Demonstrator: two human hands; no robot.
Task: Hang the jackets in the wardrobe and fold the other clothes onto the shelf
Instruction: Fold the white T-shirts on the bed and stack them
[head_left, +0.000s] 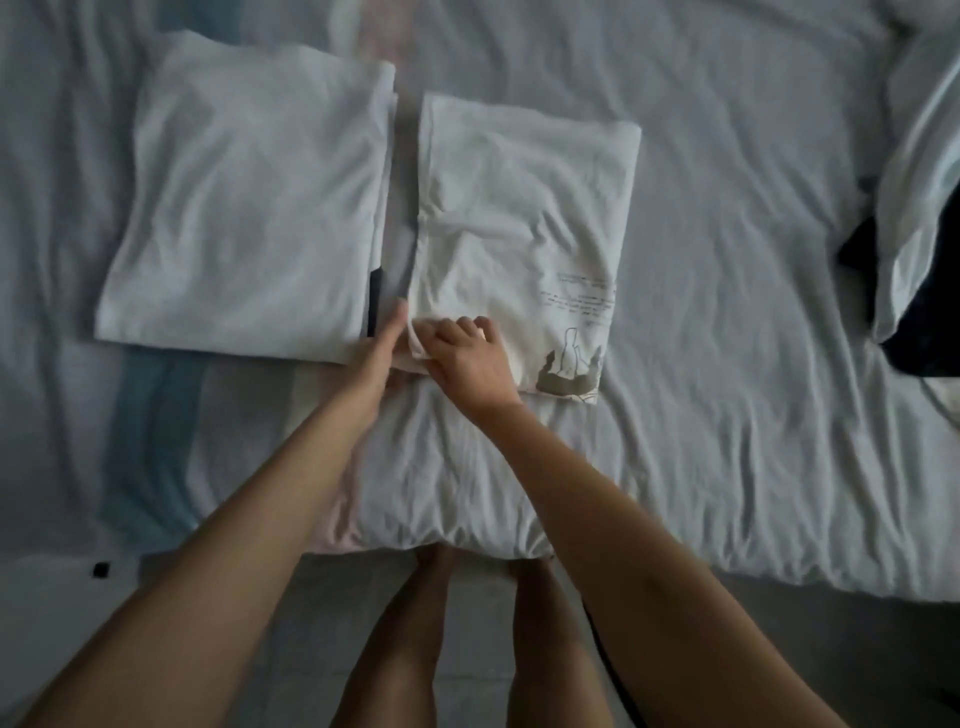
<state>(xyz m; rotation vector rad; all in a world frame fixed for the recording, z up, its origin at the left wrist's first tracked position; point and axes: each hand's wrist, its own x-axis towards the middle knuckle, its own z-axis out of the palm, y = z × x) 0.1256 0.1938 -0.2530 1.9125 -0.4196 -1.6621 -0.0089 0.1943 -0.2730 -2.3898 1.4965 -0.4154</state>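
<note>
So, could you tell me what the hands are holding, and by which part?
The right hand pinches the printed shirt at its near left corner; the left hand lies straight beside it.

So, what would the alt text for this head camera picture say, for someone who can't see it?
Seen from above, a person's right hand grips the near left corner of a folded cream printed T-shirt on a bed, with the left hand, fingers straight, right beside that corner. A folded white shirt lies to its left.
</note>
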